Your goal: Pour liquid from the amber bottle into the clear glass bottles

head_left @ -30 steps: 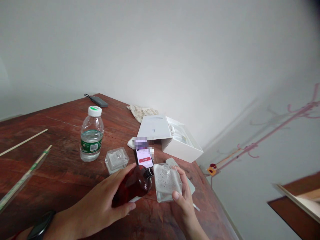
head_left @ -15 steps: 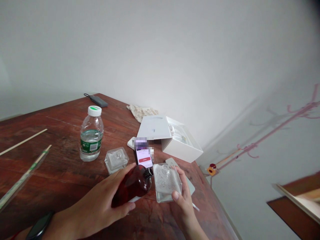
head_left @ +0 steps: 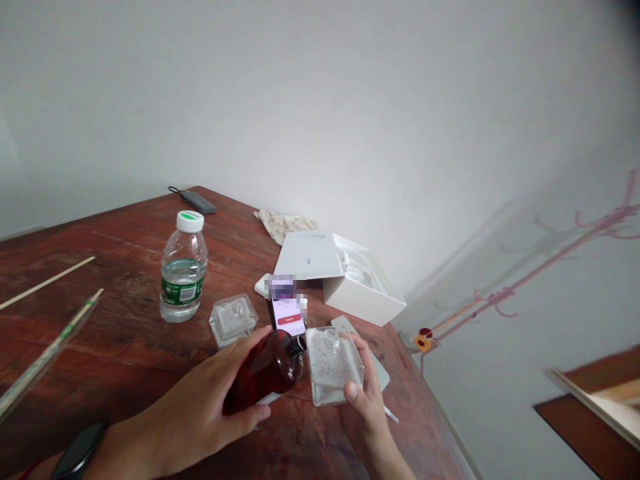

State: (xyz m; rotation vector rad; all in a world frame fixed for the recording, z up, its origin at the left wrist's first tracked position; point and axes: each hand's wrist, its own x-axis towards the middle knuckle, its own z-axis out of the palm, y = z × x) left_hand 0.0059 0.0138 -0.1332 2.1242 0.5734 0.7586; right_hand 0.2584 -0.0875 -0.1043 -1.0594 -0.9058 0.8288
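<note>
My left hand (head_left: pixel 210 393) is closed round a dark amber-brown bottle (head_left: pixel 270 370), tilted with its uncapped black-threaded neck pointing up and right. The mouth of that bottle is close to a clear square-shouldered bottle (head_left: pixel 331 367), which my right hand (head_left: pixel 367 393) grips along its right side. Small bubbles or droplets show in the clear bottle, and its short neck is uncapped. A second clear square bottle (head_left: pixel 233 319) stands on the table just beyond my left hand. Whether any liquid passes between the two held bottles I cannot tell.
A water bottle (head_left: pixel 183 267) with a white cap stands at left. Behind my hands are a lit phone (head_left: pixel 289 317) and an open white box (head_left: pixel 365 293). Wooden chopsticks (head_left: pixel 47 283), one wrapped pair (head_left: pixel 55 347), a grey device (head_left: pixel 198 202) and a cloth (head_left: pixel 285 225) lie on the wooden table.
</note>
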